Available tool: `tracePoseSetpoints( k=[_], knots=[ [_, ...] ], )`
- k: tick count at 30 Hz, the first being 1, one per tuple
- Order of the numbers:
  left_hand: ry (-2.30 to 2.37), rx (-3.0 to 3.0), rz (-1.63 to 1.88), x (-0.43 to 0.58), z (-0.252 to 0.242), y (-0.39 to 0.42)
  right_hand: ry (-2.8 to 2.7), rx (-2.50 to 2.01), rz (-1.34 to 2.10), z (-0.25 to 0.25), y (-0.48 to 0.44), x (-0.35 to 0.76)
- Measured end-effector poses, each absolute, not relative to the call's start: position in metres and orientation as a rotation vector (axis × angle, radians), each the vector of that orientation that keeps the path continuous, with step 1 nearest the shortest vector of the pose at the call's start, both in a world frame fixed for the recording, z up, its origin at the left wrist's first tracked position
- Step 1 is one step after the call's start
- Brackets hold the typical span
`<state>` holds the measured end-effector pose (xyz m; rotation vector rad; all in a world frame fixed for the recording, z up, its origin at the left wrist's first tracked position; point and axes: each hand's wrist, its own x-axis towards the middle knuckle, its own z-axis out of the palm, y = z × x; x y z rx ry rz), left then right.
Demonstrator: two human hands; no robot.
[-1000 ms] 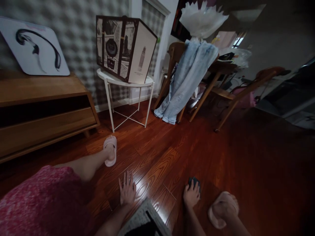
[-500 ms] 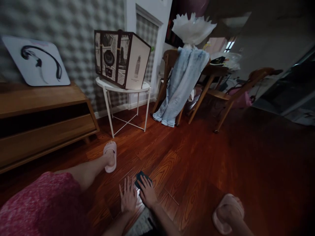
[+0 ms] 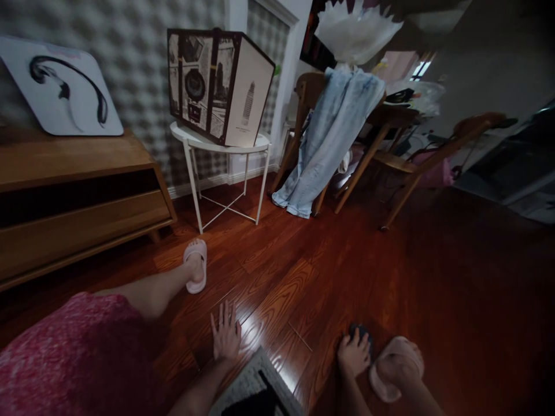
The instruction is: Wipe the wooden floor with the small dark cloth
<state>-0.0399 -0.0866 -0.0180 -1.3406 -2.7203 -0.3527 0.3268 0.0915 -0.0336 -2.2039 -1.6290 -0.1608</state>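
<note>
On the reddish wooden floor [image 3: 277, 289], my left hand [image 3: 226, 334] lies flat and open, its fingers spread and holding nothing. Farther right, my right hand [image 3: 354, 353] presses down on a dark cloth [image 3: 363, 334], fingers bent over it. Most of the cloth is hidden under that hand; a dark edge shows past the fingertips. Just right of it is my right foot in a pink slipper [image 3: 385, 370]. Between my forearms, at the bottom edge, is a grey, mottled flat thing [image 3: 255, 370] with black on it; its kind is unclear.
A white side table [image 3: 225, 148] carries a printed trunk-like box [image 3: 203, 86]. To the left stands a wooden cabinet [image 3: 82, 231] with a white earphone-picture panel [image 3: 78, 86]. Jeans [image 3: 332, 138] hang over a chair; another wooden chair [image 3: 403, 164] is behind. My left slipper [image 3: 197, 277] is ahead.
My right hand has swept right across the floor with the dark cloth, from beside my left hand to near the right slipper. My left hand stays flat. The view has tilted down slightly.
</note>
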Motion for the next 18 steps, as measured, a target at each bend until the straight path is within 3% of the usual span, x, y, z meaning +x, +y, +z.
tracePoseSetpoints(
  k=[5,13,18],
  knots=[
    [-2.721,-1.339,-0.321,-0.039,-0.013,-0.087,-1.393,-2.154,-0.151,-0.038,0.070,0.253],
    [-2.708,-1.342,-0.302,-0.040,-0.018,-0.086,-2.324,-1.482,0.345,-0.041,0.012,0.103],
    [-2.689,-1.330,-0.276,-0.039,-0.024,-0.084,-2.717,-0.831,0.508,-0.029,0.022,0.102]
  ],
)
